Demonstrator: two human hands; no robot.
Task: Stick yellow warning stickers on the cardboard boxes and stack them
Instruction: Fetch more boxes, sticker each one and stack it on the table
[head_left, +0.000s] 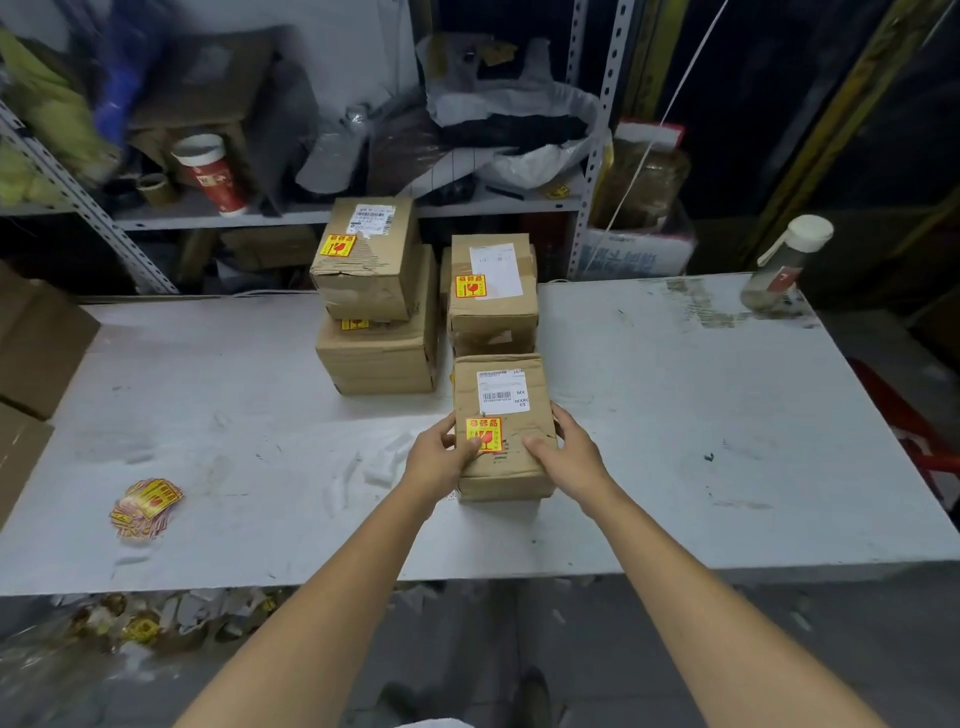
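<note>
A small cardboard box (511, 457) with a white shipping label and a yellow warning sticker (484, 434) sits mid-table. My left hand (441, 457) grips its left side, thumb on the sticker. My right hand (566, 452) grips its right side, thumb on top. Behind it stands another stickered box (493, 306). To the left, a stickered box (366, 260) is stacked on a larger box (379, 358) whose sticker peeks out. A loose pile of yellow stickers (147, 506) lies at the table's front left.
The white table (675, 415) carries scraps of backing paper (384, 462) and a capped bottle (787, 265) at the back right. Metal shelving (260, 215) with a cup, bags and clutter stands behind. Large cartons (36, 343) sit at the left edge. Litter lies on the floor.
</note>
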